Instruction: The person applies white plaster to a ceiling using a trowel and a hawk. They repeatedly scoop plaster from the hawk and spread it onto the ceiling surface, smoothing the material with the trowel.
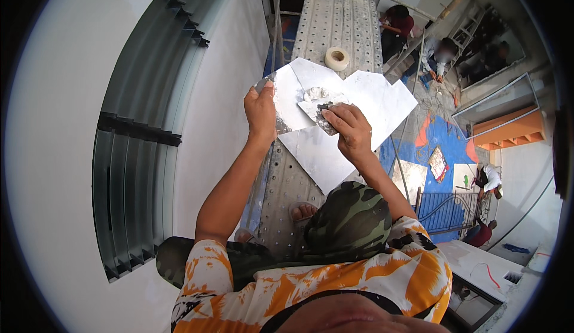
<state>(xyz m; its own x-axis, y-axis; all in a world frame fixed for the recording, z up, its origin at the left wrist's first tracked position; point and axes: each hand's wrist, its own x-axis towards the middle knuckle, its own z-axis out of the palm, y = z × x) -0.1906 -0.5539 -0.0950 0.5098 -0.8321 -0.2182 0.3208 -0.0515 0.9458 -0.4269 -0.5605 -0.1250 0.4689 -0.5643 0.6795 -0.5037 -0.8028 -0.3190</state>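
My left hand (261,113) is closed on the left edge of a flat white plate (289,107), thumb on top; grey smears mark its edge. Closed around a small putty knife (323,124), my right hand (351,131) presses close over the plate's right part. A lump of white putty (315,94) lies at the knife's blade. Below both hands are white board pieces (382,100) with angled edges, resting on the perforated metal scaffold plank (286,174). Where the plate ends and the boards begin is hard to tell.
A roll of pale tape (337,58) lies on the plank past the boards. A white wall with a dark louvred window (134,130) stands close at left. Down at right are a blue sheet (445,136), an orange-brown cabinet (508,127), a ladder (469,31) and several people.
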